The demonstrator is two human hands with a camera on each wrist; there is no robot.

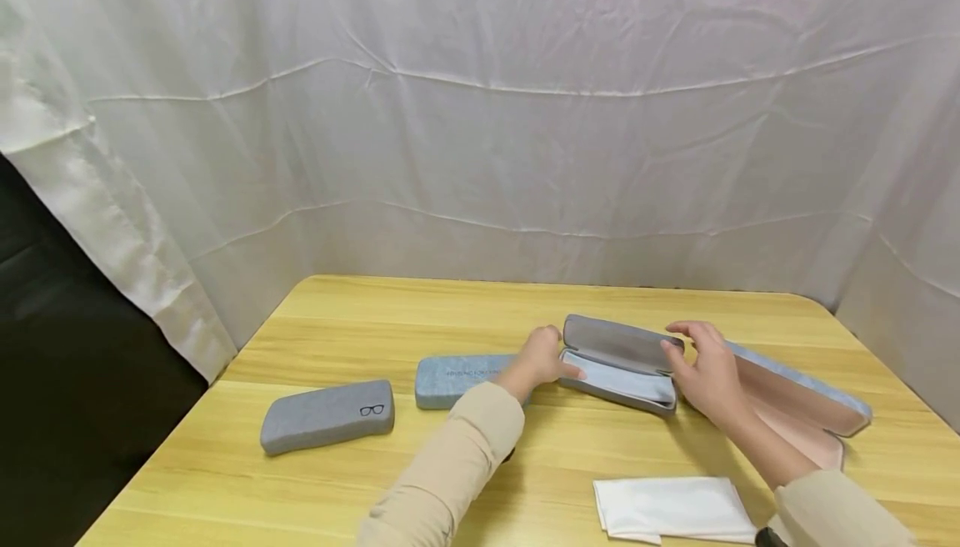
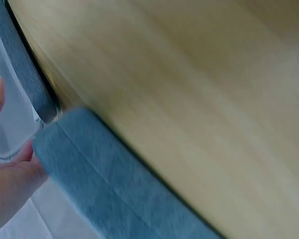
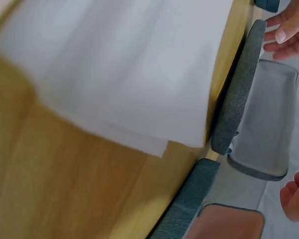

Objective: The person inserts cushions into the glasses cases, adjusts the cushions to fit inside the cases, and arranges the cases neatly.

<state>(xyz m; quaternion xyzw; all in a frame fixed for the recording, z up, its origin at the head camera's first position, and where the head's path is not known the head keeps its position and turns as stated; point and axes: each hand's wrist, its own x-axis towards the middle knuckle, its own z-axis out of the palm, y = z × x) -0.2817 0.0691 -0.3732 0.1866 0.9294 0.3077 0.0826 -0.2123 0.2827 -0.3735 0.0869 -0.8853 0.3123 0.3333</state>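
Observation:
A grey glasses case [image 1: 622, 347] stands with its lid raised, a folded pale-blue cloth [image 1: 618, 376] lying inside. At its left end is my left hand [image 1: 538, 357], the thumb reaching over the cloth's edge and the fingers behind; whether they touch the case is hard to tell. My right hand [image 1: 705, 368] hovers by the right end of the lid, thumb and fingers spread apart with nothing between them. Behind my left wrist, a closed blue glasses case [image 1: 453, 380] with lettering is partly hidden. To the right, an opened blue case [image 1: 802, 388] shows a pinkish lining, partly covered by my right hand.
A folded white cloth [image 1: 671, 507] lies near the front of the wooden table [image 1: 360, 489]. Farther left sits a closed grey glasses case [image 1: 330, 416] with a glasses emblem. White curtains [image 1: 480, 155] hang behind the table.

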